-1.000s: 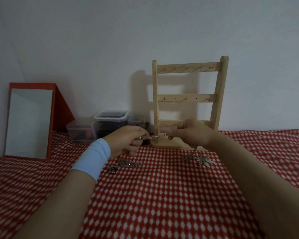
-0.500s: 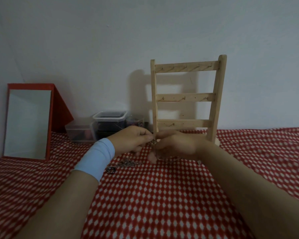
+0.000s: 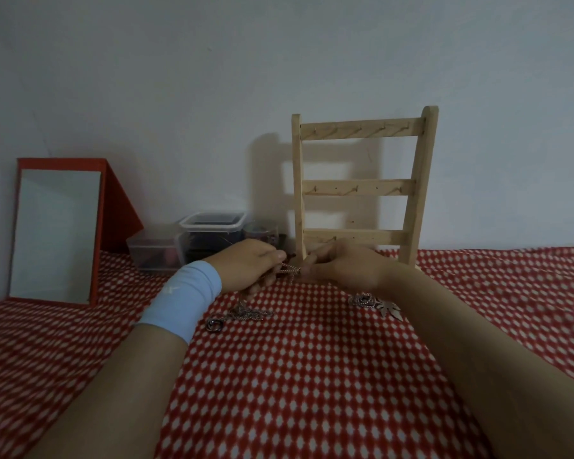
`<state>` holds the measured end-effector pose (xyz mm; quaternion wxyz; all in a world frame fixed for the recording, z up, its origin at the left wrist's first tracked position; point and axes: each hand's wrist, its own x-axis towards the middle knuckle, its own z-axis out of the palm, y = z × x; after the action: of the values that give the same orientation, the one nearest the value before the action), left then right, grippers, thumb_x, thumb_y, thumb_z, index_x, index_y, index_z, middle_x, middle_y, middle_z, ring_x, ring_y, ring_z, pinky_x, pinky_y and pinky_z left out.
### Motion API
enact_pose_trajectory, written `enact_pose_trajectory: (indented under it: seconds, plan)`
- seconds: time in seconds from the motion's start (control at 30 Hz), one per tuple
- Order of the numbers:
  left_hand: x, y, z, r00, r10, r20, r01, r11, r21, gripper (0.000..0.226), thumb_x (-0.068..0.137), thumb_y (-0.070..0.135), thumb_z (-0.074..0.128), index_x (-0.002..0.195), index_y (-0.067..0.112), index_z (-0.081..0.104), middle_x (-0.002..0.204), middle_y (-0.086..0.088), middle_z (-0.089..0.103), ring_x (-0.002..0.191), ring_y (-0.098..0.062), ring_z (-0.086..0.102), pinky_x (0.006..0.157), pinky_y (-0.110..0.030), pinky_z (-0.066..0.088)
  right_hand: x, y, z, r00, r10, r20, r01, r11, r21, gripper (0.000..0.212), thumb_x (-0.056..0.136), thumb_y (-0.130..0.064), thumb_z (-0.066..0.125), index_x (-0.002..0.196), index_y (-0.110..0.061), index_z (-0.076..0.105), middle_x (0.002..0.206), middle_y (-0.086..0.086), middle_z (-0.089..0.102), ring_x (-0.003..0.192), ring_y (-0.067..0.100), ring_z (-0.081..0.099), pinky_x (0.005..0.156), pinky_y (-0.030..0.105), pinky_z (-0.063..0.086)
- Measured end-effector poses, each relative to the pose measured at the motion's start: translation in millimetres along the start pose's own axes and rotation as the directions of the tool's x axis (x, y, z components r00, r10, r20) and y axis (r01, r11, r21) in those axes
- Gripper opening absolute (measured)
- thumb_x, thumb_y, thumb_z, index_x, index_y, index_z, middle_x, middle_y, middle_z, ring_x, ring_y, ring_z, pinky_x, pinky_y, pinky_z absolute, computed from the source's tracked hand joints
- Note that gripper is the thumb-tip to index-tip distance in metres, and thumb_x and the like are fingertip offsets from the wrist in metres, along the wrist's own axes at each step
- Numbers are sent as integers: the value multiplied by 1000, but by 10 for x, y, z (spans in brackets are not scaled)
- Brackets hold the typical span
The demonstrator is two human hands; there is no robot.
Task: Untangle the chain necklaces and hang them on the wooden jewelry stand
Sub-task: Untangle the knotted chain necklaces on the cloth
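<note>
Both grips pinching chain [image 3: 288,269] just in front of stand [image 3: 362,190]: left hand [image 3: 249,266] anchors, right hand [image 3: 342,268] teases knot. I see hooks bare.

Open checked cloth [image 3: 312,376] lies in front, between the forearms. A wooden stand [image 3: 362,190] rises just behind both hands. Boxes [image 3: 193,240] and a mirror [image 3: 55,235] block the back left; right is open.

- From my feed, the chain [image 3: 288,270] pinched between left hand [image 3: 250,267] and right hand [image 3: 342,270] is too fine to trace its knots
- Right forearm [image 3: 471,352] covers part of the leaf pendant [image 3: 389,308]
- Both elbows run off the bottom edge
</note>
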<state>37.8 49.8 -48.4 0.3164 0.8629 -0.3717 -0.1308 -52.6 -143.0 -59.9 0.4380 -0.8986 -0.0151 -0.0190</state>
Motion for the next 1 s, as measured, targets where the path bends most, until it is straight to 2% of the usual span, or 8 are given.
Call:
enact_pose_trajectory:
  seconds: [0.1,0.3,0.4,0.5,0.63,0.7,0.83,1.0]
  plan:
    - [-21,11,20,1000,-6,7,7,996,-92,38,104,35,37,79,12,52,58,0,58,45,-17,47,49,-26,45,11,13,1,993,-20,-120,24,999,34,12,95,-16,69,91,-14,81,70,-16,73,60,-10,63,53,5,44]
    - [28,5,42,998,-45,-41,43,998,-45,28,105,30,35,90,12,49,55,-4,66,33,-16,45,36,-19,37,43,7,21,975,-65,-213,73,997,29,15,90,-15,75,77,-20,79,84,2,77,71,-1,63,68,12,50]
    - [42,-13,100,998,-50,-27,46,992,-121,13,104,24,41,106,15,51,81,-6,74,57,-27,65,50,-30,55,27,-5,16,977,-65,-203,82,994,78,13,92,-17,72,85,-7,78,72,-2,69,55,-6,56,56,8,43]
    - [56,14,159,1000,23,-18,-28,951,-309,16,100,23,52,114,20,57,101,-2,73,89,-21,72,77,-38,60,27,26,-7,982,-24,-185,55,985,162,22,95,-21,69,87,-2,74,60,-8,59,46,1,43,45,14,36]
    - [49,37,156,993,103,-62,-116,956,-269,23,93,18,64,115,14,63,90,-2,76,75,-9,71,75,-21,53,27,41,-52,984,-9,-179,32,992,123,26,97,-29,66,91,-5,76,49,-14,51,44,-1,43,46,13,35]
    - [27,27,118,995,81,-52,-93,949,-301,19,94,14,62,113,14,65,90,-4,77,68,-16,68,68,-22,54,23,34,-75,975,-41,-218,53,997,50,18,96,-25,68,84,-13,76,51,-19,60,49,-8,55,54,8,39]
    - [-8,16,61,999,29,25,-24,984,-177,15,99,16,53,108,15,66,89,0,77,56,-15,52,55,-27,46,52,71,-75,963,-75,-258,56,995,-80,19,94,-30,70,75,-28,72,72,-14,71,72,-4,64,73,20,45]
    - [-16,105,67,977,129,-168,-134,991,-21,23,100,17,50,89,14,69,84,6,71,47,8,52,50,-7,36,40,63,-54,975,-76,-209,67,996,-52,15,97,-30,67,92,-19,76,83,-13,73,82,-1,66,79,21,46]
